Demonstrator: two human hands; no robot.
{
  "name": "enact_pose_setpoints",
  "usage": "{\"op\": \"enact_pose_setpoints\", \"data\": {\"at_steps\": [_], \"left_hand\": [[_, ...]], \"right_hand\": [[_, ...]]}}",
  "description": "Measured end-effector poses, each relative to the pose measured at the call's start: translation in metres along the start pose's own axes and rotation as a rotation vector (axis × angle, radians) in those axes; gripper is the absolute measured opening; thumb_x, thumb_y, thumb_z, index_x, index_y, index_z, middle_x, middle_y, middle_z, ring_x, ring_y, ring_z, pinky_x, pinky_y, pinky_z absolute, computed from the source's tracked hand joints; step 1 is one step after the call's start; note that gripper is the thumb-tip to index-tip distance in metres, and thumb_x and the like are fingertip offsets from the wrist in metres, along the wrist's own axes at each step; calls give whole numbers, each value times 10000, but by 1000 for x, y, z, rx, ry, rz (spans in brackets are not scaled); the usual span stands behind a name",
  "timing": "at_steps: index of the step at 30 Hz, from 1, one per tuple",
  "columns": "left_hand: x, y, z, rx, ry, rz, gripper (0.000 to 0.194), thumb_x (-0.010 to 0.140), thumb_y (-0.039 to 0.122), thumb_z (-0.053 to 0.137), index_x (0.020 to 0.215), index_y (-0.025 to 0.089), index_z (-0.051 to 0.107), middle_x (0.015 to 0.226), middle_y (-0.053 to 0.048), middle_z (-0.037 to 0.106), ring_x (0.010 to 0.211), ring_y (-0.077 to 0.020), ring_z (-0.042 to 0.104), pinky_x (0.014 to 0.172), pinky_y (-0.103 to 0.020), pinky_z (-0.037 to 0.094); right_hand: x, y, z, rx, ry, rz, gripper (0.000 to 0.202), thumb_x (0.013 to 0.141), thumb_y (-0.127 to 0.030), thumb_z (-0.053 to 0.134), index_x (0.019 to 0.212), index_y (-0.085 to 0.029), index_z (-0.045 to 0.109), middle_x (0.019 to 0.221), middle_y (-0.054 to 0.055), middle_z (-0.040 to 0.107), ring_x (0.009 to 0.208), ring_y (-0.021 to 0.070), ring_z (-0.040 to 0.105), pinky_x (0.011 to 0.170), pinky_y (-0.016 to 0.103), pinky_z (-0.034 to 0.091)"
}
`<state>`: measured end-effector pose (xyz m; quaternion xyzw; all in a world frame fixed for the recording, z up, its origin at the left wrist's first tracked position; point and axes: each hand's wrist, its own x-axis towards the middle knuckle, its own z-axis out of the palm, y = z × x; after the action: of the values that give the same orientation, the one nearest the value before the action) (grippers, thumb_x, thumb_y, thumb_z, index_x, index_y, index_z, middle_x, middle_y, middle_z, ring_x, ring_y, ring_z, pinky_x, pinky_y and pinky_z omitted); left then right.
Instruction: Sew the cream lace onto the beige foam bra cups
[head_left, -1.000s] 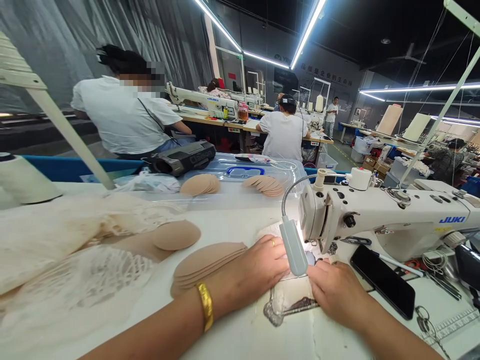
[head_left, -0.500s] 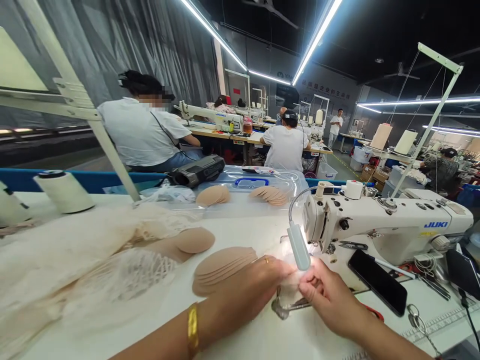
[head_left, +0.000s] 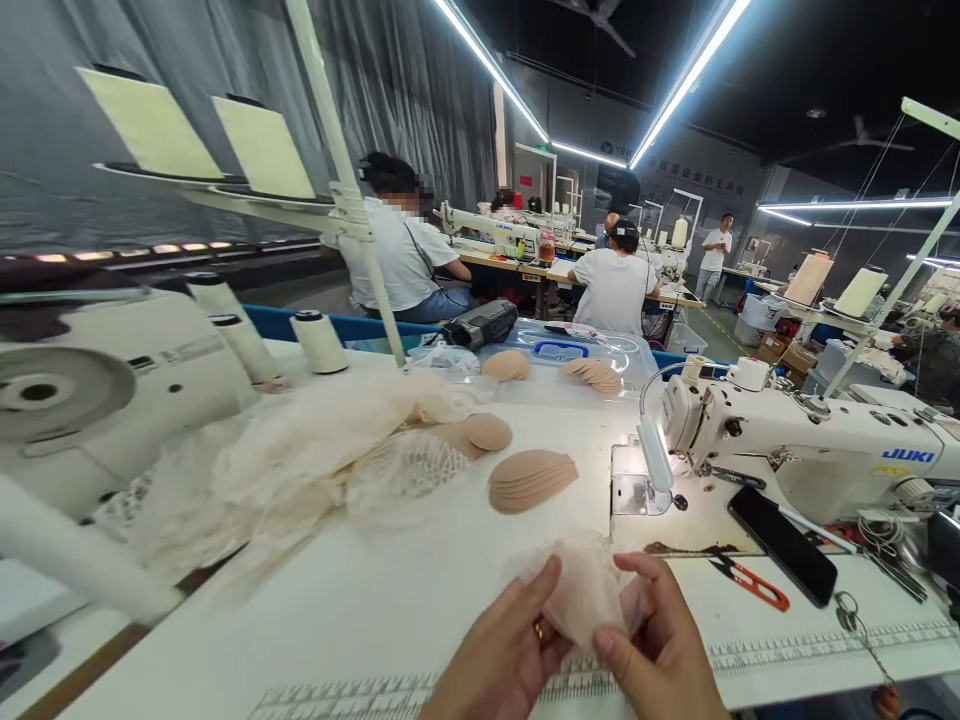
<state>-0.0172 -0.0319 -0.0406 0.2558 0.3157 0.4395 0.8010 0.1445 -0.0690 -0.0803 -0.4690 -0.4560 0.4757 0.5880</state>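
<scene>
Between my two hands is a soft, sheer cream fabric piece (head_left: 583, 590), held low over the front of the white table. My left hand (head_left: 510, 635) pinches its left side, thumb on top, with a ring on one finger. On the other side my right hand (head_left: 660, 630) grips the fabric between thumb and fingers. Behind them lies a fanned stack of beige oval pads (head_left: 531, 481). The white sewing machine (head_left: 787, 420) stands to the right, its lamp (head_left: 655, 453) shining over the metal needle plate (head_left: 637, 493).
Red-handled thread snips (head_left: 757, 583) and a black phone (head_left: 784, 540) lie right of my hands. A heap of cream lace fabric (head_left: 300, 450) covers the left side. More pads (head_left: 592, 375) rest on a clear plastic box (head_left: 622, 350). Co-workers sit beyond.
My hands have come back from the sewing machine's needle area toward the table's front edge, bringing the fabric piece. The view has turned left, showing more of the table.
</scene>
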Motion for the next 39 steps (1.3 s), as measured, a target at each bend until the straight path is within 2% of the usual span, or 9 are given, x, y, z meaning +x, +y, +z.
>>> {"op": "enact_pose_setpoints", "data": {"at_steps": [3,7,10,14,20,27,36,39], "left_hand": [[5,10,15,-78,129,101,319,693,329,1000,904,190,803,1132,-78,825,1159,-324,751,973,-375,642],[8,6,14,-143,236,132,137,811,229,902,910,184,818,1072,-65,841,1060,-290,790,886,-346,670],[4,1,12,-123,167,76,184,785,261,932,907,159,840,1068,-96,850,1080,-324,789,902,-359,670],[-4,1,18,-109,76,76,336,710,359,990,947,156,866,1066,-106,854,1106,-353,780,903,-367,667],[-7,1,27,-119,67,74,392,697,392,1003,983,166,860,1085,-98,837,1109,-331,771,906,-352,661],[1,-4,26,-136,74,45,309,768,380,947,939,145,842,1021,-111,838,1028,-325,789,872,-368,657],[2,-4,29,-152,104,123,369,728,273,1000,1049,183,843,1088,-74,842,977,-274,795,802,-301,650],[2,-4,31,-147,73,104,346,748,320,991,1020,163,846,1090,-90,842,939,-269,794,766,-291,645]], "right_hand": [[-19,11,-4,-60,57,-12,591,827,-555,855,1304,-280,643,805,-17,589,737,194,586,722,320,519],[-24,9,-16,-76,123,-45,593,833,-589,847,1306,-284,658,760,-25,530,671,187,534,655,306,491],[-21,3,-20,-53,88,-41,657,813,-631,854,1336,-295,642,754,-31,518,666,191,537,639,301,478],[-16,-2,-17,-12,66,-19,691,851,-692,793,1390,-306,601,812,-9,577,764,230,617,738,343,526],[-14,5,-12,37,116,-24,731,808,-682,839,1385,-299,606,873,21,641,827,246,643,781,352,546],[-14,18,-17,28,164,-28,718,813,-684,842,1377,-311,600,851,1,591,818,230,634,770,320,540],[-10,22,-21,56,167,-43,739,825,-659,842,1423,-302,593,856,-8,604,838,233,640,794,338,548],[-9,24,-21,91,197,-52,758,806,-642,869,1416,-287,593,837,-18,583,803,213,619,772,318,537]]}}
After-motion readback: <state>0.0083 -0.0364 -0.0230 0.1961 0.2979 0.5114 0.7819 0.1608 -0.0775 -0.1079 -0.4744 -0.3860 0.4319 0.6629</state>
